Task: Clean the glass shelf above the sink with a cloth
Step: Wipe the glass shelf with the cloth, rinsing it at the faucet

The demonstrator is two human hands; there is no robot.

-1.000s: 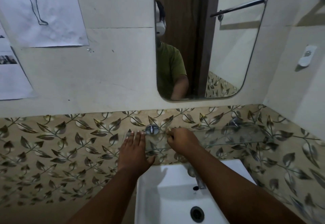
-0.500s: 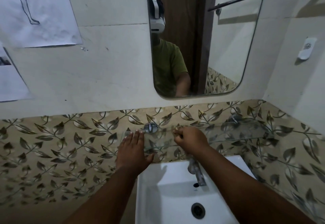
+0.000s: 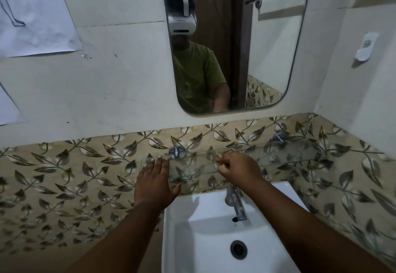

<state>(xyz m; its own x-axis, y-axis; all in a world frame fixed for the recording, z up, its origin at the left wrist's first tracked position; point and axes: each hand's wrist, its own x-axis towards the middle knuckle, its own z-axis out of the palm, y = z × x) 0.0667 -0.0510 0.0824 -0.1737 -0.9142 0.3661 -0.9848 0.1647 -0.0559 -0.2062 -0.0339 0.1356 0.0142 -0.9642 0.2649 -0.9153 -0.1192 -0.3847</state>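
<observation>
White sink (image 3: 182, 230) nearest us, tap (image 3: 235, 204) at its back edge. Above it, the left hand (image 3: 155, 180) lies flat, fingers spread, on the glass shelf (image 3: 289, 155). The right hand (image 3: 239, 168) is curled in a fist mid-shelf; a cloth inside, I can't tell. Mirror (image 3: 274, 58) behind.

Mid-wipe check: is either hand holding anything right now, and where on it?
The left hand lies flat and open on the glass shelf, holding nothing. The right hand is fisted on the shelf; only a pale scrap shows at its fingertips, perhaps the cloth.
</observation>
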